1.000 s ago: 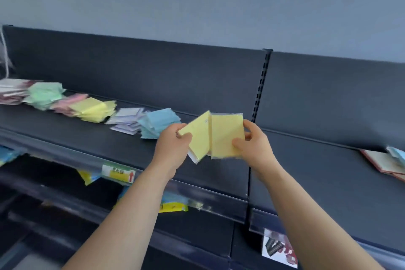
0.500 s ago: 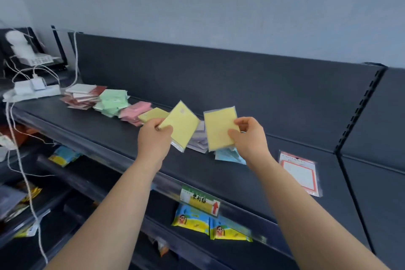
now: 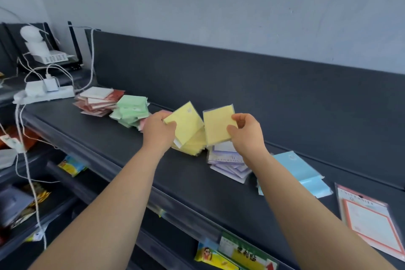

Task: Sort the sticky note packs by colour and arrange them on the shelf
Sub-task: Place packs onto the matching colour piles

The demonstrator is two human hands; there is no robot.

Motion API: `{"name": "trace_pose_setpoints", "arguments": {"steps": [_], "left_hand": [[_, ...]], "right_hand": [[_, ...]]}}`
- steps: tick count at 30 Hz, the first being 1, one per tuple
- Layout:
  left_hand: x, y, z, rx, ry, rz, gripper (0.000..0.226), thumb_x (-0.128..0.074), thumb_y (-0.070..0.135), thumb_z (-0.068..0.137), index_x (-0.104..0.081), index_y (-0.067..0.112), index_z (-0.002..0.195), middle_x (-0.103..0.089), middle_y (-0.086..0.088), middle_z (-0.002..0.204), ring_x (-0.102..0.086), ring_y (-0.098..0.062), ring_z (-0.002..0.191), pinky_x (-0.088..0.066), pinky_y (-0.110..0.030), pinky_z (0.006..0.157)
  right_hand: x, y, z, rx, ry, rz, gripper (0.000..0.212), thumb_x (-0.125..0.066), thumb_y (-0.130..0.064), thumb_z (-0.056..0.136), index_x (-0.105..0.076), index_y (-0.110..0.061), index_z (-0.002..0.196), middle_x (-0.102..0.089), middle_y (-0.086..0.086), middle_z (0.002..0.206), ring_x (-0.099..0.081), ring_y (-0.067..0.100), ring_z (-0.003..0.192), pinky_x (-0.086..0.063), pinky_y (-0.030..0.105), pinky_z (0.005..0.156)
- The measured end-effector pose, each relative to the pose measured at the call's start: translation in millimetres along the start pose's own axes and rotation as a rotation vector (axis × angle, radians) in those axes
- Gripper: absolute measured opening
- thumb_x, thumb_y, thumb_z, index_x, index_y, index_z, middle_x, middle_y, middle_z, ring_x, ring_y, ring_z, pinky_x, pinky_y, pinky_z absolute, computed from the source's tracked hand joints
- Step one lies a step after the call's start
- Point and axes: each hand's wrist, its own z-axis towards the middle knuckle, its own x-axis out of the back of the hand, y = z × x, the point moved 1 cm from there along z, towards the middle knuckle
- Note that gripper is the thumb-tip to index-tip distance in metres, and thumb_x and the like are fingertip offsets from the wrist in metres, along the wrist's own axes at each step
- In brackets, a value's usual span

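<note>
My left hand (image 3: 158, 131) holds a yellow sticky note pack (image 3: 185, 123) tilted just above the yellow pile (image 3: 192, 146) on the dark shelf (image 3: 105, 138). My right hand (image 3: 246, 136) pinches a second yellow pack (image 3: 217, 126) upright beside it. Along the shelf lie sorted piles: red and white packs (image 3: 97, 101), green packs (image 3: 131, 109), a pink pile (image 3: 143, 124) mostly hidden behind my left hand, purple packs (image 3: 228, 163) and blue packs (image 3: 300, 171).
A larger orange-framed pad (image 3: 372, 219) lies at the shelf's right end. A white power strip (image 3: 43, 94) with chargers, cables and a white device (image 3: 41, 50) sit at the far left. Snack packets (image 3: 72, 165) lie on the lower shelves; price labels (image 3: 247, 254) hang on the front rail.
Both hands have carried the two yellow packs left along the shelf, and they are now over the yellow pile. The view has swung left with them.
</note>
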Motion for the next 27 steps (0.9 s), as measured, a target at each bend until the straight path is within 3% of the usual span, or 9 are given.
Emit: {"name": "trace_pose_setpoints", "arguments": {"steps": [3,5,8,11,14,18,21,24,27], "left_hand": [[0.3,-13.3,19.4,-0.091,-0.053,0.174,0.025,-0.057,0.01,0.089,-0.067,0.014,0.112,-0.057,0.007,0.089,-0.05,-0.009,0.069,-0.038,-0.017,0.054],[-0.8,-20.0,28.9,-0.124,-0.106,0.232,0.022,-0.061,0.014,0.089,-0.069,0.01,0.109,-0.064,-0.001,0.101,-0.053,-0.012,0.068,-0.043,-0.022,0.057],[-0.7,-29.8,39.7,-0.147,-0.151,0.212,0.018,-0.059,0.016,0.093,-0.071,0.006,0.104,-0.063,-0.001,0.097,-0.054,-0.014,0.079,-0.041,-0.024,0.071],[3.1,-41.6,50.1,-0.199,-0.174,0.222,0.026,-0.045,0.013,0.099,-0.069,0.006,0.09,-0.063,-0.004,0.092,-0.048,-0.012,0.078,-0.035,-0.02,0.065],[9.3,-44.4,53.0,-0.263,-0.203,0.235,0.032,-0.039,0.01,0.099,-0.071,0.009,0.1,-0.065,0.005,0.105,-0.055,-0.011,0.083,-0.039,-0.012,0.063],[16.2,-46.8,49.6,-0.299,-0.248,0.209,0.034,-0.037,0.009,0.1,-0.068,0.013,0.115,-0.064,0.008,0.117,-0.058,-0.007,0.1,-0.043,-0.015,0.081],[20.3,-50.0,48.6,-0.366,-0.282,0.234,0.033,-0.038,0.01,0.102,-0.066,0.013,0.119,-0.062,0.007,0.123,-0.055,-0.005,0.106,-0.033,0.001,0.08],[25.4,-46.6,44.0,-0.387,-0.288,0.274,0.034,-0.04,0.009,0.1,-0.06,0.013,0.128,-0.062,0.002,0.121,-0.052,-0.007,0.099,-0.033,-0.003,0.079],[28.4,-40.2,37.7,-0.447,-0.217,0.366,0.028,-0.048,0.014,0.096,-0.063,0.013,0.119,-0.062,0.003,0.119,-0.058,-0.014,0.105,-0.043,-0.024,0.081]], "right_hand": [[-18.7,-3.5,6.4,-0.026,0.025,0.0,0.035,-0.049,-0.006,0.093,-0.051,-0.017,0.126,-0.055,-0.001,0.126,-0.059,0.015,0.097,-0.044,0.023,0.074],[-30.8,-5.3,10.3,-0.031,0.042,-0.022,0.035,-0.05,-0.007,0.093,-0.051,-0.016,0.126,-0.055,0.0,0.127,-0.058,0.017,0.104,-0.044,0.025,0.078],[-47.5,-6.6,14.2,-0.035,0.051,-0.065,0.036,-0.048,-0.008,0.095,-0.049,-0.016,0.13,-0.053,-0.001,0.131,-0.057,0.011,0.096,-0.043,0.017,0.067],[-61.3,-4.7,15.2,-0.03,0.069,-0.112,0.038,-0.046,-0.011,0.097,-0.045,-0.014,0.135,-0.052,0.0,0.133,-0.056,0.014,0.1,-0.045,0.022,0.074],[-73.4,-3.0,17.0,-0.015,0.062,-0.183,0.041,-0.048,-0.017,0.097,-0.042,-0.012,0.138,-0.055,0.001,0.125,-0.053,0.012,0.084,-0.043,0.024,0.064],[-87.7,-1.3,18.2,0.043,0.069,-0.373,0.018,-0.048,-0.019,0.094,-0.056,-0.004,0.101,-0.059,0.006,0.084,-0.05,0.026,0.077,-0.039,0.033,0.064],[-94.3,0.7,14.9,0.08,0.069,-0.476,0.021,-0.048,-0.023,0.092,-0.048,-0.006,0.079,-0.047,0.003,0.066,-0.043,0.028,0.073,-0.035,0.033,0.06],[-91.4,-1.4,7.9,0.113,0.056,-0.497,0.029,-0.047,-0.026,0.095,-0.06,-0.003,0.108,-0.065,0.008,0.095,-0.056,0.031,0.093,-0.047,0.04,0.079],[-80.2,-3.7,-1.6,0.129,0.077,-0.514,0.044,-0.047,-0.027,0.098,-0.047,-0.008,0.138,-0.049,0.004,0.142,-0.042,0.022,0.132,-0.035,0.038,0.11]]}}
